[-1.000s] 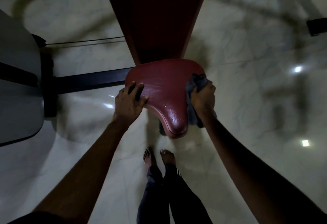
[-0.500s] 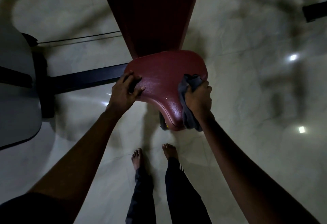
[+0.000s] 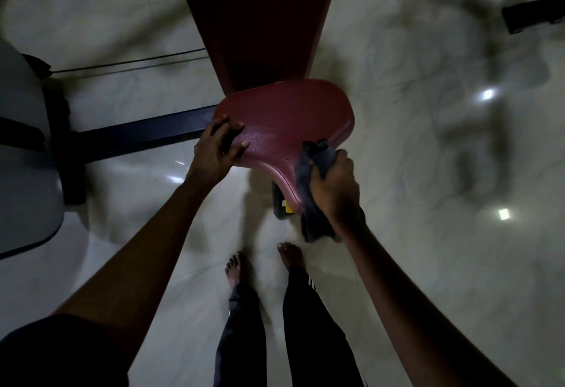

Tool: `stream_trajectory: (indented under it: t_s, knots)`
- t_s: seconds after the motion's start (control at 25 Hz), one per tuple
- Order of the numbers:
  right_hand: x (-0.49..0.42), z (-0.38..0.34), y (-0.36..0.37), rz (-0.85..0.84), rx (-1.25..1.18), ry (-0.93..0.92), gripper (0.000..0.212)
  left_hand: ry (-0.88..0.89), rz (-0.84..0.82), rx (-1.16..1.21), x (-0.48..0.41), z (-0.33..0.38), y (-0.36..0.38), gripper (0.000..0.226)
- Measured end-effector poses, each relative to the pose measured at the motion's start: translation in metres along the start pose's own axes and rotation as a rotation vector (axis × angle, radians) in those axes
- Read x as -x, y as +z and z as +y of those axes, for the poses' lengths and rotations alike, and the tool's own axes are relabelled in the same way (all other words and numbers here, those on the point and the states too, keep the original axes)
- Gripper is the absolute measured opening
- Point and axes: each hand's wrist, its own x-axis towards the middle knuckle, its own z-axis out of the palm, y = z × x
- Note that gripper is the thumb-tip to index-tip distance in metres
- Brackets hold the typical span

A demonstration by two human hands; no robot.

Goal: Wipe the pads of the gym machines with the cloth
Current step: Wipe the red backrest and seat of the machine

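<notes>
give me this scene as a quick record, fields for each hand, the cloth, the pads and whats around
left hand: rests on the left edge of the seat pad, fingers spread
right hand: grips the cloth, pressing it to the pad's narrow front right side
cloth: dark, bunched, tail hanging below the hand
seat pad: red, glossy, narrowing toward the person
back pad: red, behind the seat pad
frame bar: dark, runs left from the seat pad
floor: pale glossy tiles
bare feet: on the floor below the pad
</notes>
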Motion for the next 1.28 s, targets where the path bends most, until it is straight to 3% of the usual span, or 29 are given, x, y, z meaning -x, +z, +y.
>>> stream_trajectory:
  t_s: [0.12,0.28,0.4,0.6,0.92,1.08,1.2,1.28]
  knots:
    - [0.041,0.010,0.007,0.036,0.221,-0.295,0.046,0.003,-0.009,0.019,0.003,0.000,-0.003,0.043]
    - [0.032,-0.004,0.007,-0.056,0.655,-0.564,0.077,0.102,-0.062,-0.020,0.000,-0.005,-0.020,0.040]
    - [0.025,-0.023,0.016,-0.152,0.776,-0.627,0.083,0.119,-0.080,0.004,-0.003,-0.008,-0.024,0.039]
    - [0.035,-0.004,0.010,-0.103,0.782,-0.717,0.089,0.138,-0.147,-0.060,-0.009,-0.018,-0.032,0.051]
    - [0.023,-0.050,0.059,-0.238,0.978,-0.830,0.070,0.186,-0.126,-0.029,-0.010,-0.027,-0.030,0.037]
    - [0.025,-0.028,0.037,-0.257,1.060,-0.944,0.077,0.179,-0.142,0.037,-0.011,-0.023,-0.035,0.038]
    - [0.025,-0.036,0.050,-0.226,1.157,-1.026,0.053,0.174,-0.116,0.051,-0.008,-0.021,-0.035,0.038]
    - [0.023,-0.042,0.070,-0.283,1.203,-1.068,0.051,0.178,-0.142,0.027,-0.009,-0.023,-0.037,0.044]
